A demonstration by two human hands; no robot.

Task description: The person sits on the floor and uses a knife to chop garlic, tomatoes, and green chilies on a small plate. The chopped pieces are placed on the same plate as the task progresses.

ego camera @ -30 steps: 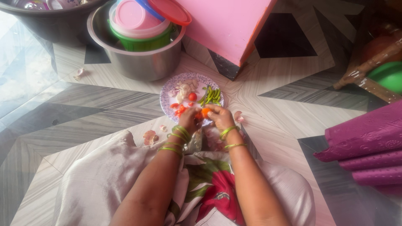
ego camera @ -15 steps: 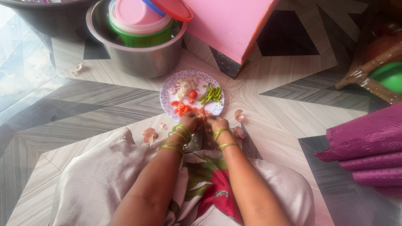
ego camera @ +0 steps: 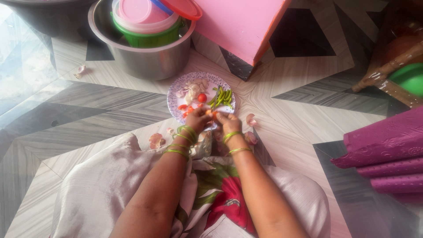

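The person is sitting on a patterned floor (ego camera: 308,119) and looking down at 2 bare hands meeting over the near edge of a small patterned plate (ego camera: 176,94). The left hand (ego camera: 199,120) is curling its fingers closed around one side of a small orange-red piece (ego camera: 211,113), and the right hand (ego camera: 228,122) is pinching the other side of it, so both hands are clamped on the same piece with fingertips almost touching. The piece is hanging just above the plate's front rim; what it is exactly cannot be told, since the fingers are covering most of it. Green bangles are circling both wrists.

On the plate are lying a whole red tomato (ego camera: 202,97), cut red pieces (ego camera: 183,107), several green chillies (ego camera: 221,97) and pale peeled pieces (ego camera: 192,89). Loose pinkish peels (ego camera: 155,140) are lying on the floor beside the left forearm, and more are showing near the right hand. Behind the plate is standing a steel pot (ego camera: 145,57) holding a green container with a pink lid (ego camera: 142,11). A pink board (ego camera: 242,22) is leaning just right of the pot, and purple rolled mats (ego camera: 387,158) are lying well apart at the right.
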